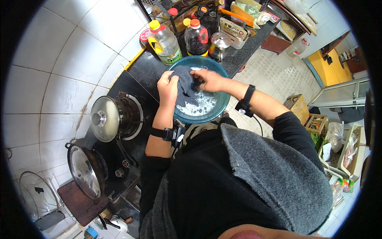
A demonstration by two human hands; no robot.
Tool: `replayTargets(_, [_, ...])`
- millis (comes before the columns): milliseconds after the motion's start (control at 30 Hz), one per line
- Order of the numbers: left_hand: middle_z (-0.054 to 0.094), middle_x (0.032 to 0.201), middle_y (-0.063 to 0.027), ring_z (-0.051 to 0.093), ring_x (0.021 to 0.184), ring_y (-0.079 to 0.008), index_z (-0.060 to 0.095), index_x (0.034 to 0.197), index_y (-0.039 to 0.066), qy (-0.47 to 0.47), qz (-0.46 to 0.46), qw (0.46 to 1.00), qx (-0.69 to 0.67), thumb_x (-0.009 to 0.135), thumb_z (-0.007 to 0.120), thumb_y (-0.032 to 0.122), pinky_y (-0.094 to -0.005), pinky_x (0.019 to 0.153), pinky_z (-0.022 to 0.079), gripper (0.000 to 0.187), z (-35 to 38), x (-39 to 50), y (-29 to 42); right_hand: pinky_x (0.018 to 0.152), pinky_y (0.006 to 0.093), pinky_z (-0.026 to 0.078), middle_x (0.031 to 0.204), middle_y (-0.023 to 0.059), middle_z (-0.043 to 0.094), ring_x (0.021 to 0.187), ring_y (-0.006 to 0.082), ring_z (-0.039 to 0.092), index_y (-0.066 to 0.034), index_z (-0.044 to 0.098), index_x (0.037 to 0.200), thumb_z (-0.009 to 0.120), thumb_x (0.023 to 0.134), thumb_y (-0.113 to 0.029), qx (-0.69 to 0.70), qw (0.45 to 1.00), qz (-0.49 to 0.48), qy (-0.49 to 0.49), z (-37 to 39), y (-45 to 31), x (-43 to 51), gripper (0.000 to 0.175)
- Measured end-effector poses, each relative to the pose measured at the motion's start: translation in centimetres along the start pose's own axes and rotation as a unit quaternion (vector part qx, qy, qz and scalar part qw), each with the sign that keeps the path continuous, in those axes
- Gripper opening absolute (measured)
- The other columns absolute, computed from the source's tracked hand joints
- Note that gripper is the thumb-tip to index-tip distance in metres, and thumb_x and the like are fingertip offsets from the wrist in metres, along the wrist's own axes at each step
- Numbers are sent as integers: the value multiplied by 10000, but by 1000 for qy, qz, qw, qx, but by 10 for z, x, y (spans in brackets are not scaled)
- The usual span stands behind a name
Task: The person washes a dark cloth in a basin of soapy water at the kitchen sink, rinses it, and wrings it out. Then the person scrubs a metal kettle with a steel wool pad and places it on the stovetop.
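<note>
A round teal plastic basin holds sudsy water with white foam and bubbles. Over it, my left hand grips one side of a dark grey cloth, pinched between thumb and fingers. The cloth hangs down into the foam. My right hand, slightly blurred, is at the cloth's right side with bent fingers; whether it grips the fabric is not clear. Both wrists wear black straps with small devices.
Beyond the basin stand a yellow-capped plastic bottle, a red-capped bottle of dark liquid and a lidded glass jar. Left are a glass-lidded pot on the stove and a lidded wok. Crates stand at right.
</note>
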State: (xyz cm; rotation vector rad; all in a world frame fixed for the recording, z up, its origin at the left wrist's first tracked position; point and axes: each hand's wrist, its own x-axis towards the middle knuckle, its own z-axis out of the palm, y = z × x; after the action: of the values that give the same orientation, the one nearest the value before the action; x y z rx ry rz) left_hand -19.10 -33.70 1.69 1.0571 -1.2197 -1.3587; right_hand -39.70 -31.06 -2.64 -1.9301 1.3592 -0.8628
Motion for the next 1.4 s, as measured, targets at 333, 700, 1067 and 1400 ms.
replayTargets(333, [622, 891, -35, 557, 801, -126, 628, 974, -32, 5, -13, 996, -90, 853, 455, 137, -234, 767, 435, 270, -13, -2, 52, 693, 242, 411, 803, -72, 513, 757, 51, 467, -86, 561, 885, 614, 867, -102, 311, 943, 82, -85, -28, 5, 19, 58])
replayTargets(700, [642, 1039, -235, 634, 959, -377, 627, 1054, -35, 2, -181, 937, 299, 808, 593, 193, -401, 864, 480, 337, -16, 8, -35, 981, 401, 458, 1245, 128, 544, 1180, 326, 523, -210, 557, 1278, 599, 799, -98, -206, 977, 15, -55, -19, 15, 4, 494])
replayTargets(1067, [129, 1577, -193, 211, 1415, -449, 174, 1529, 104, -356, -143, 561, 734, 836, 600, 182, -497, 1102, 313, 817, 40, -11, -56, 1102, 461, 338, 1597, 103, 143, 1438, 328, 231, -238, 292, 1512, 601, 855, -121, -409, 809, 92, -412, 15, 2, -3, 735])
replayTargets(1400, [398, 1389, -154, 442, 1252, -425, 491, 1300, 76, -325, -82, 618, 711, 844, 614, 130, -506, 975, 449, 475, 40, 12, -77, 997, 389, 440, 1399, 116, 429, 1198, 347, 503, -205, 576, 1268, 588, 820, -81, -314, 915, 52, -248, 17, 29, -4, 464])
